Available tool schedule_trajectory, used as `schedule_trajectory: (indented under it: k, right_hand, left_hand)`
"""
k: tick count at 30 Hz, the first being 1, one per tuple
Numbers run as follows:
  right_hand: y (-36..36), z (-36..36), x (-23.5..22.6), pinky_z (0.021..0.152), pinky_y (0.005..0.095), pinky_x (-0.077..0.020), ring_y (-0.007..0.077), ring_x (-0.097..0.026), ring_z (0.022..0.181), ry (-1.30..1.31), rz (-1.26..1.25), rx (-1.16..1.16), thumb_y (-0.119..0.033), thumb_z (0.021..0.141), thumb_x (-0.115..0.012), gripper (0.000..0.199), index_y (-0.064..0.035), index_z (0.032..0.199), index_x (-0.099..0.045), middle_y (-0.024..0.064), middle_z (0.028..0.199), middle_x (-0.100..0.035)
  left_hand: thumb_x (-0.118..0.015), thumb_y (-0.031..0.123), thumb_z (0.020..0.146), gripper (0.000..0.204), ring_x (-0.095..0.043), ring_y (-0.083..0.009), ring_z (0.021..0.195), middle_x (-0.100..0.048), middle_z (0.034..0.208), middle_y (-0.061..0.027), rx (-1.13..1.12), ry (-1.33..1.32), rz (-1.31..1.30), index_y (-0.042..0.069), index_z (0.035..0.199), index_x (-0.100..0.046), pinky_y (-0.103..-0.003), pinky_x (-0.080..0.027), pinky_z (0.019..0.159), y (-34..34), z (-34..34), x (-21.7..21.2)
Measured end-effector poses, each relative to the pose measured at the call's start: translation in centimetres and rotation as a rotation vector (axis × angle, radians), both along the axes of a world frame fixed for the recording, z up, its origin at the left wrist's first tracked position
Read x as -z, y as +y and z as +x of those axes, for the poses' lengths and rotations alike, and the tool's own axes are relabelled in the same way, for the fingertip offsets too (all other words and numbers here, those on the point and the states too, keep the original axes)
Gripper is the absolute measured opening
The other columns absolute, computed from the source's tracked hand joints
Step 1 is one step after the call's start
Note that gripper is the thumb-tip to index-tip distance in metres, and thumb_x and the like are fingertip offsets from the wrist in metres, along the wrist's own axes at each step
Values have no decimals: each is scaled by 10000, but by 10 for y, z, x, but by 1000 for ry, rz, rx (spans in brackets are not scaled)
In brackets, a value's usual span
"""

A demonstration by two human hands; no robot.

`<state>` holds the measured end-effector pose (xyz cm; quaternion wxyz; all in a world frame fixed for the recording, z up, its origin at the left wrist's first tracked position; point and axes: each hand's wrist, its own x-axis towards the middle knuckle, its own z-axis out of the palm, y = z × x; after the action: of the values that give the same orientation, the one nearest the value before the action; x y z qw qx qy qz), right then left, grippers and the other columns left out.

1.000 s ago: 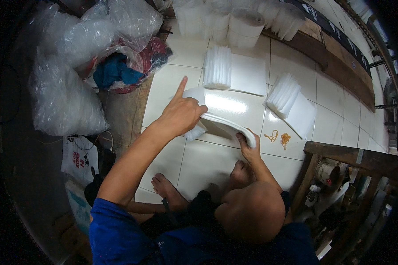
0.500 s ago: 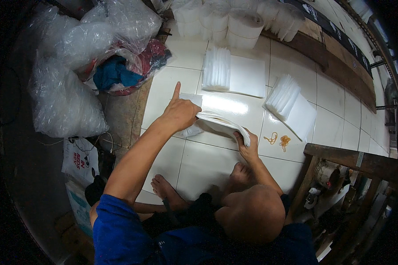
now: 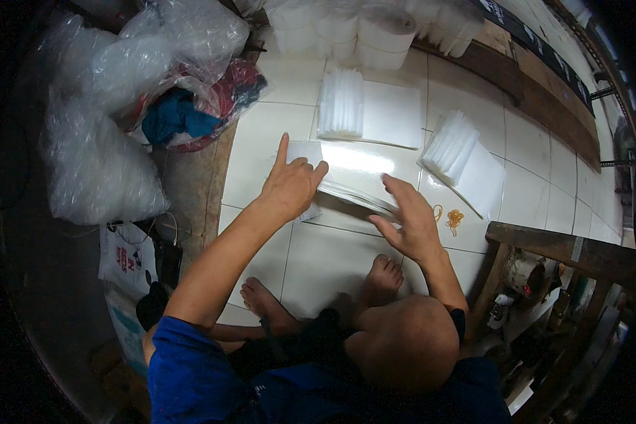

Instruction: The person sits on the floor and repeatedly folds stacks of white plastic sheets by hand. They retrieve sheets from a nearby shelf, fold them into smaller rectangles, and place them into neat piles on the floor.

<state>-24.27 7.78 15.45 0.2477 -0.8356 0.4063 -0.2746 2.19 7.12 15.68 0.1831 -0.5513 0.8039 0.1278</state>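
left hand (image 3: 290,187) covers the near end of the white sheet stack (image 3: 350,191). rolls (image 3: 360,28) cut off by top edge. small orange bits (image 3: 454,219) too small to tell.

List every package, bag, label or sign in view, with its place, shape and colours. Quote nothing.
Printed white bag: lower left, by the left arm; flat, red marks.
Clear plastic bags: far left; bulging, shiny.
Clear bag of cloth: upper left; blue and red inside.
White rolls: top centre; stacked cylinders.
Dark strip sign: top right wall; long, pale marks.
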Motion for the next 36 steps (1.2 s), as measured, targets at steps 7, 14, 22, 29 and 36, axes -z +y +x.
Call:
schedule_trajectory:
  k: [7,14,22,29,36]
  right_hand:
    - [-26,41,7,631,409,-524,258,-628,776,639,-6,-166,-125,882,-563,696,-111,1527,-303,119,920,-602]
    - [-24,36,19,608,400,-529,253,-632,735,590,-129,-163,-90,865,-551,685,-110,1513,-329,103,851,-605]
    - [-28,6,26,700,453,-525,326,-661,799,524,31,-143,-115,847,-610,397,-65,1239,-575,107,859,-667]
    - [-9,-27,67,784,314,-535,197,-667,912,-351,533,174,-125,820,-748,433,-57,1226,-611,65,923,-688]
    - [0,-9,102,778,271,-501,141,-613,858,-493,853,284,-134,872,-716,304,3,1132,-639,71,952,-683]
  left_hand:
    - [-569,37,859,566,-559,-281,1172,-635,1065,-156,-10,167,-187,34,1405,-417,-639,-35,1178,4,3,10]
    - [-661,133,839,585,-520,-292,1223,-597,1105,-140,-13,171,-93,40,1369,-431,-633,-88,1181,5,9,-2]
    - [-624,133,862,234,-590,-266,1149,-662,1042,-113,-114,223,-75,98,1087,-681,-646,-90,1176,-3,22,8]
    - [-647,134,853,151,-683,-294,936,-705,844,-114,-135,210,-27,146,979,-730,-634,-181,1163,-11,23,12]
    - [-653,175,867,197,-666,-302,1025,-719,942,-113,-203,299,-29,151,1050,-720,-579,-234,1166,-13,22,10]
